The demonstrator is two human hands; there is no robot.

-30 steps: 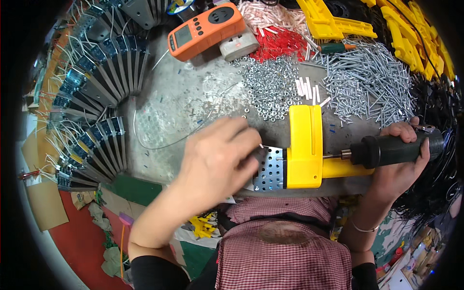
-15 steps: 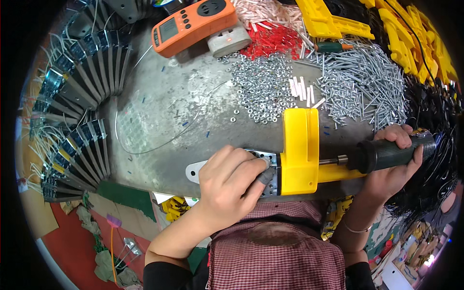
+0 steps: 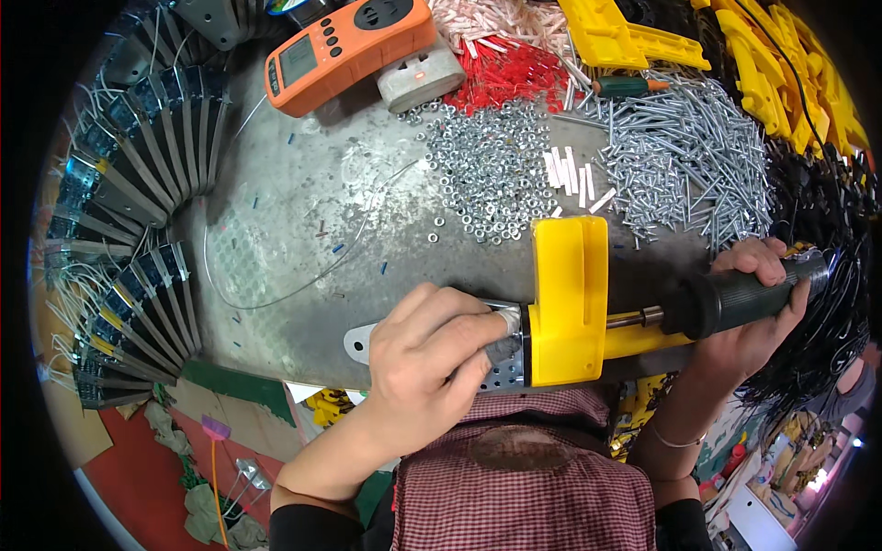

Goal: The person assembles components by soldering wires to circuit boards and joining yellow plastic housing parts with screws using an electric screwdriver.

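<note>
My left hand [image 3: 418, 363] is closed over a metal bracket [image 3: 505, 375] with rows of small holes, pressing it at the left side of a yellow plastic part [image 3: 570, 308]. A rounded grey metal end [image 3: 356, 343] with one hole pokes out left of that hand. Dark tape covers one fingertip. My right hand [image 3: 730, 344] wraps round a dark green and black power screwdriver [image 3: 749, 296], held level. Its bit points left and reaches the yellow part's right side; the exact contact is hidden. The yellow part's long arm [image 3: 648, 340] runs right, beneath the bit.
Nuts [image 3: 487, 174], long screws [image 3: 684, 165], red pieces [image 3: 510, 78] and pale sleeves [image 3: 570, 173] lie heaped on the metal table. An orange meter [image 3: 340, 55] stands at the back. Finned black assemblies [image 3: 152, 193] with wires line the left; yellow parts [image 3: 795, 83] and black cables [image 3: 808, 211] crowd the right.
The view has shifted a little, so the table things sit slightly lower and farther left. My left hand has slid slightly on the bracket; both grips hold.
</note>
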